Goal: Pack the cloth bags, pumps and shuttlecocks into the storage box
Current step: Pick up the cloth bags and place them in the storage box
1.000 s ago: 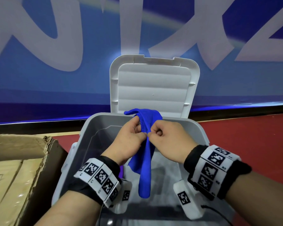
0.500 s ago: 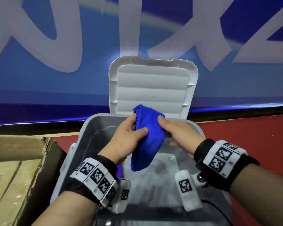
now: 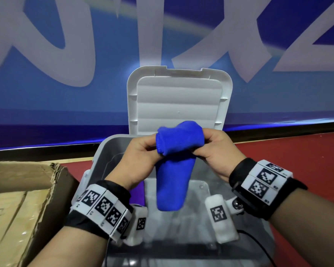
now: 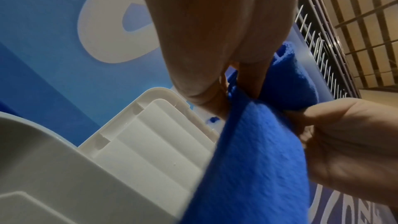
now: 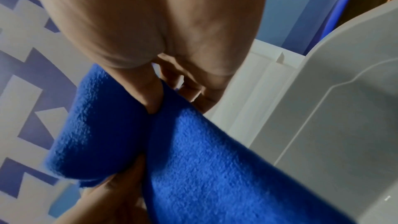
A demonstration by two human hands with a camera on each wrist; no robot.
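Note:
A blue cloth bag [image 3: 174, 170] hangs over the open grey storage box [image 3: 102, 157], its top end folded over into a roll. My left hand [image 3: 143, 151] pinches the roll's left end and my right hand [image 3: 210, 147] grips its right end. The left wrist view shows the blue cloth bag [image 4: 254, 159] held between my left fingers [image 4: 249, 81] and the other hand. Seen from the right wrist, the cloth bag [image 5: 204, 159] is folded over my thumb. A purple piece [image 3: 138, 193] lies in the box under my left wrist. No pumps or shuttlecocks are in view.
The box's white lid [image 3: 179, 101] stands upright behind my hands, against a blue banner wall. A brown cardboard box [image 3: 17, 199] sits close on the left. Red floor [image 3: 297, 151] lies to the right of the box.
Both hands have raised the bag's top a little and rolled it over. My right hand shifted from the bag's side to gripping the rolled end.

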